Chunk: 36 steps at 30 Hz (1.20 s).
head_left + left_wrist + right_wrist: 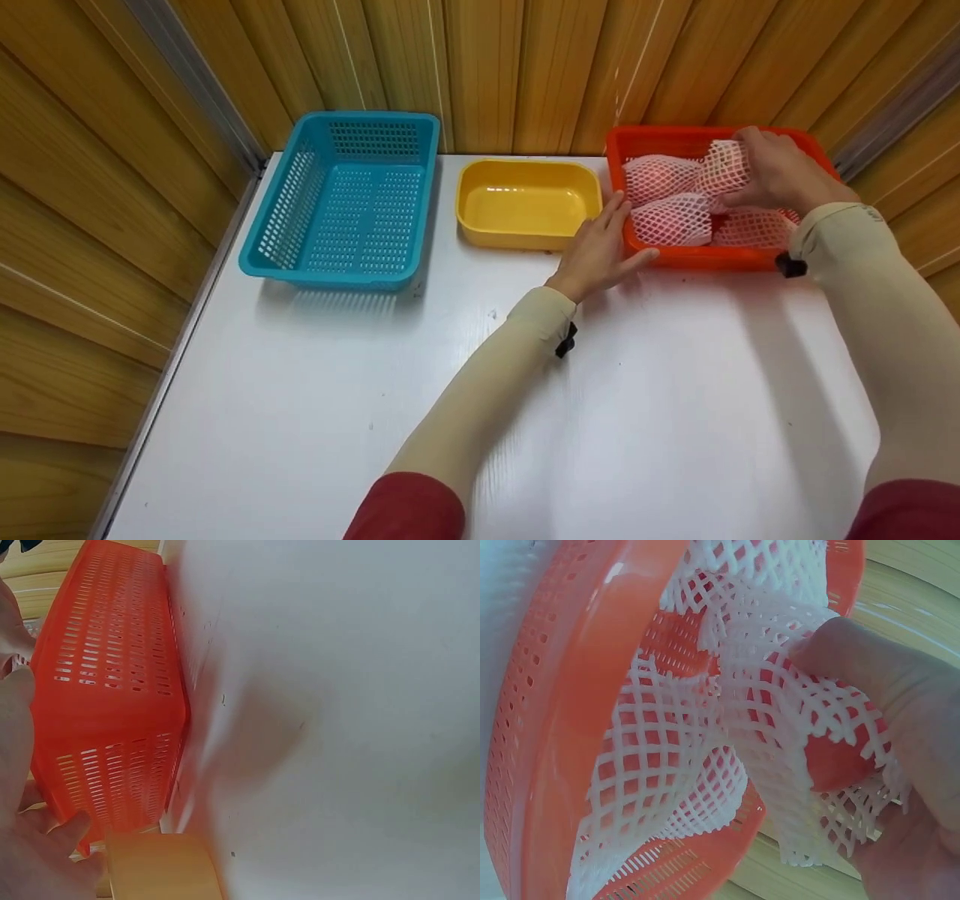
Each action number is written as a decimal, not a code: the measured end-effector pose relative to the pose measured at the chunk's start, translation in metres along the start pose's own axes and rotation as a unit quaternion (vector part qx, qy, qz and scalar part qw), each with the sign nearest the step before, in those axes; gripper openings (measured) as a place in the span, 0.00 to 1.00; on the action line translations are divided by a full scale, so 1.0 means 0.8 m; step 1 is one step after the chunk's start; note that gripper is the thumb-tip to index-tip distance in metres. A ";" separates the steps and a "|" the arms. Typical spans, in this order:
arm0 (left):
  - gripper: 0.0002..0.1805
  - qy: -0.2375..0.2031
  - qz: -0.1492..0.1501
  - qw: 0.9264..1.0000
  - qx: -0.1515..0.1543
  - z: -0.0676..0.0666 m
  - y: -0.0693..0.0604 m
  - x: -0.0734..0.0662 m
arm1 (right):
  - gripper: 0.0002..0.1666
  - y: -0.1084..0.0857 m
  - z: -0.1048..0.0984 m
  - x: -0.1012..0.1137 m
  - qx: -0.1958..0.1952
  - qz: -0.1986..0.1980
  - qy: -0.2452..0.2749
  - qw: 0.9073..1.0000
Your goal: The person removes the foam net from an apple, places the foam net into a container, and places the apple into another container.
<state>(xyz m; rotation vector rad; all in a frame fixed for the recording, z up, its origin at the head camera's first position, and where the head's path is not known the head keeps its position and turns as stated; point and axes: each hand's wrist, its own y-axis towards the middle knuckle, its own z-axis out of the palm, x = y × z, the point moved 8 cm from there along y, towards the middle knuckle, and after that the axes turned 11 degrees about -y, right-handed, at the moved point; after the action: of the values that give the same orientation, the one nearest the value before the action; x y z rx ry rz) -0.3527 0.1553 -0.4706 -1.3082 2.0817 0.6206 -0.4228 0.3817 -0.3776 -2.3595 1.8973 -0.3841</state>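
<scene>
My right hand point(784, 174) grips a round red fruit in a white foam net point(725, 166) at the back right of the red basket point(697, 259). In the right wrist view, thumb and fingers curl round the netted fruit, and red skin point(840, 763) shows through the net's opening. Other netted fruits point(671, 220) lie in the basket beneath and beside it. My left hand point(596, 251) rests with spread, straight fingers against the basket's left end, near the yellow container. The left wrist view shows its fingers beside the basket's slotted wall point(112, 765).
Left of the red basket stands a yellow container point(525, 210) with nothing inside. A blue slotted basket point(356, 217), also holding nothing, is farther left. All stand on a white table point(300, 420) against a wood-patterned wall point(517, 67).
</scene>
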 end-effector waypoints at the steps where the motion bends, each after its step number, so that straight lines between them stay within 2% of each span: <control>1: 0.53 0.000 -0.001 1.000 0.000 0.001 0.000 0.001 | 0.71 -0.002 -0.001 0.000 -0.002 -0.001 -0.003 1.000; 6: 0.53 -0.004 -0.004 1.000 -0.001 0.001 0.001 0.004 | 0.69 -0.011 -0.008 -0.001 -0.019 -0.001 -0.003 1.000; 13: 0.52 0.009 0.007 1.000 -0.005 0.000 0.000 0.002 | 0.63 -0.023 -0.019 -0.006 -0.046 -0.001 0.018 0.999; 18: 0.52 -0.001 0.010 1.000 -0.006 0.000 -0.001 0.002 | 0.62 -0.029 -0.024 -0.009 -0.062 -0.007 0.020 0.998; 27: 0.50 -0.013 0.024 1.000 -0.007 -0.001 -0.001 -0.003 | 0.63 -0.040 -0.027 -0.014 -0.065 -0.007 0.026 0.998; 36: 0.50 0.011 0.023 1.000 -0.002 -0.004 0.002 -0.003 | 0.62 -0.046 -0.026 -0.011 -0.069 -0.011 0.036 0.997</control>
<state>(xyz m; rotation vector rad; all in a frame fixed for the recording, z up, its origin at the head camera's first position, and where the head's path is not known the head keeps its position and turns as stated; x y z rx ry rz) -0.3543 0.1558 -0.4667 -1.2776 2.1348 0.6320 -0.3945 0.4003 -0.3503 -2.4865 1.9925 -0.3573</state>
